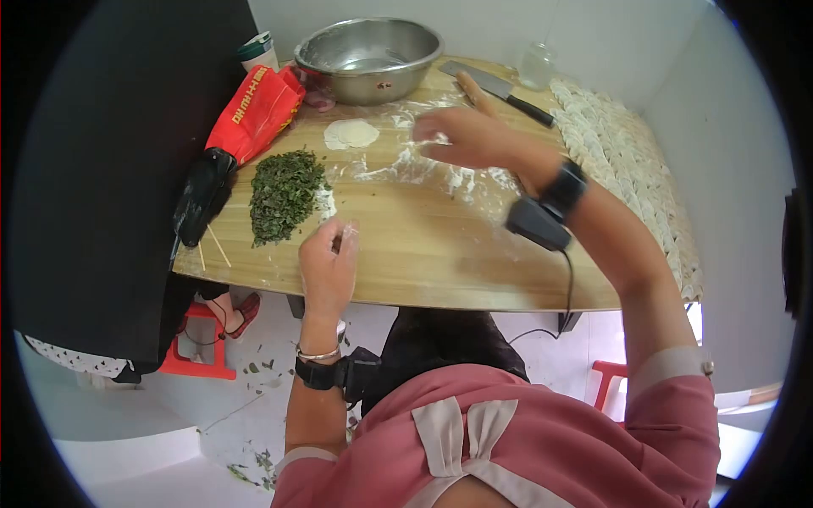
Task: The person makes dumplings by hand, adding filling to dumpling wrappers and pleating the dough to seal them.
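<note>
My left hand (pixel 329 267) rests at the table's near edge with its fingers curled in; whatever they hold, if anything, is hidden. Just beyond it lies a heap of chopped green leaves (pixel 286 196). My right hand (pixel 466 137) is blurred by motion above the floured part of the wooden table (pixel 406 245), its fingers and thumb apart and nothing visible between them. Partly covered by that hand is a wooden stick like a rolling pin (pixel 474 91). Thin round dough wrappers (pixel 351 134) lie left of the right hand.
At the back stand a large steel bowl (pixel 368 80) and a glass jar (pixel 536 66). A cleaver (pixel 495 87) lies near rows of folded dumplings (pixel 614 157) on the right. Red bag (pixel 254 114), black object (pixel 201 195) and chopsticks (pixel 218 245) line the left side.
</note>
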